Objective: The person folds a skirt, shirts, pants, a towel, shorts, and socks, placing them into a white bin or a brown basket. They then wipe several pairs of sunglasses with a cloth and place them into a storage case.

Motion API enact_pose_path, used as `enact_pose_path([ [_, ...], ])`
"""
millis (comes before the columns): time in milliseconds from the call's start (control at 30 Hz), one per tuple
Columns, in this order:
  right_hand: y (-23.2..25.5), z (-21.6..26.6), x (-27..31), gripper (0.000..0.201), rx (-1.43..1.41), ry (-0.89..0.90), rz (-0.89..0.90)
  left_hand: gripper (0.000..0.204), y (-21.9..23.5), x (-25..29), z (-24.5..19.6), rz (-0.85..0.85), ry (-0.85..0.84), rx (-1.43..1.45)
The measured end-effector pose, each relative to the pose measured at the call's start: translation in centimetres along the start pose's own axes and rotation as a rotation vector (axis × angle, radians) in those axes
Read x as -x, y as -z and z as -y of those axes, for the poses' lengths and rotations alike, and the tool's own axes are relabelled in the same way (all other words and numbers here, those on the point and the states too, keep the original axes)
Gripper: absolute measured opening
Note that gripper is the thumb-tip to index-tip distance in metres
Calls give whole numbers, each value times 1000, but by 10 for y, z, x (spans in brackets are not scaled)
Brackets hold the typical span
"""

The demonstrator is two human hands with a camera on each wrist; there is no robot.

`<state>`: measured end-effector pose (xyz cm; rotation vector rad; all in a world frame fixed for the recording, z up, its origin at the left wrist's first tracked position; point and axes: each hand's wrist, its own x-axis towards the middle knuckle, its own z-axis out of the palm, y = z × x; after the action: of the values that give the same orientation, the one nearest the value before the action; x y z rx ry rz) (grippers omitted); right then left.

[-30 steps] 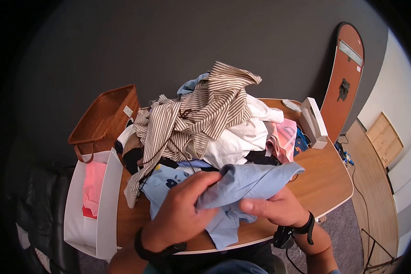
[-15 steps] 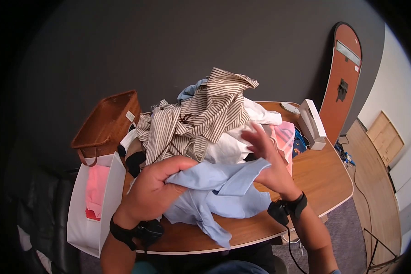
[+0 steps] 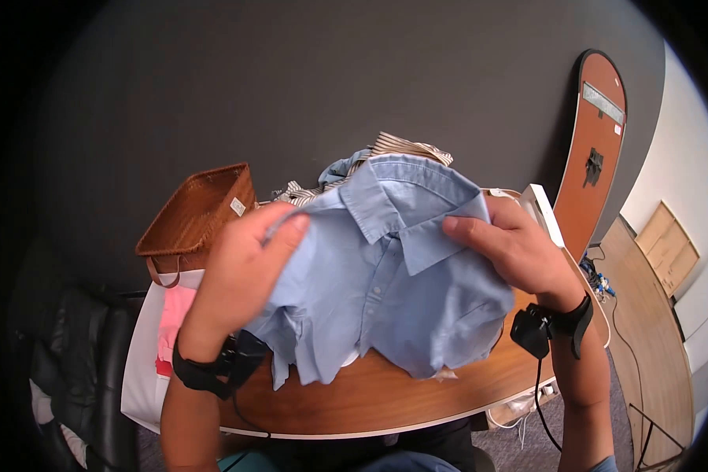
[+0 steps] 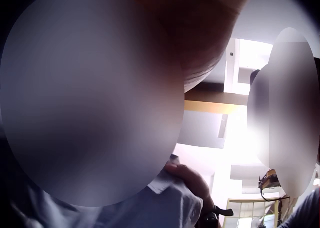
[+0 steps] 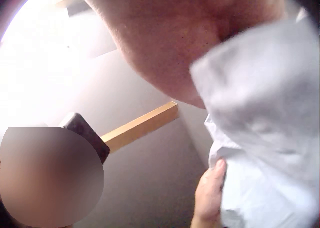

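Note:
A light blue collared shirt (image 3: 401, 299) hangs spread between both hands, its buttoned front and collar facing the head camera. My left hand (image 3: 244, 263) pinches it at the shoulder on the left, thumb on the front. On the other side my right hand (image 3: 519, 244) grips the cloth beside the collar, with the thumb over the collar's edge. The shirt's lower edge hangs over the wooden table (image 3: 322, 409). In the right wrist view, the shirt (image 5: 270, 98) falls close in front of the camera, and the left hand (image 5: 207, 195) holds its far side.
Behind the shirt, part of a striped garment (image 3: 409, 147) shows; most of the clothes pile is hidden. A brown wicker basket (image 3: 200, 212) stands at the back left. Near it, a white bin (image 3: 145, 385) holds pink cloth (image 3: 175, 322). A white box-like object (image 3: 544, 212) stands at the right.
The shirt has gone from a bunched bundle to hanging open, raised with its collar up. The right hand, off the cloth with fingers spread half a second ago, now grips beside the collar.

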<state>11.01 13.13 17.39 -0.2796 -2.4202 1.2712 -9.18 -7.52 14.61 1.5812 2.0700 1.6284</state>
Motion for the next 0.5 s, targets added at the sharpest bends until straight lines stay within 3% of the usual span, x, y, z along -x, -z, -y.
enact_pose_path([
  [67,-11,6,2,34,1,3,5,25,-15,6,-12,5,-11,8],
  [133,-26,10,6,34,-175,-109,135,27,-25,15,-21,200,12,-24],
  [300,-63,-12,-5,52,92,498,22,27,-38,27,-21,241,-45,39],
  [333,-64,-4,-2,57,31,396,51,26,-37,27,-20,207,-64,63],
  [367,-64,4,1,61,-30,294,79,25,-27,26,-24,309,74,10],
  [400,-62,11,4,61,-29,298,81,25,-28,27,-21,306,73,8],
  [433,-60,18,9,66,-176,106,173,27,-32,28,-16,249,-8,109],
  [500,-63,18,13,70,-318,-88,267,30,-34,31,-14,189,-88,212],
])
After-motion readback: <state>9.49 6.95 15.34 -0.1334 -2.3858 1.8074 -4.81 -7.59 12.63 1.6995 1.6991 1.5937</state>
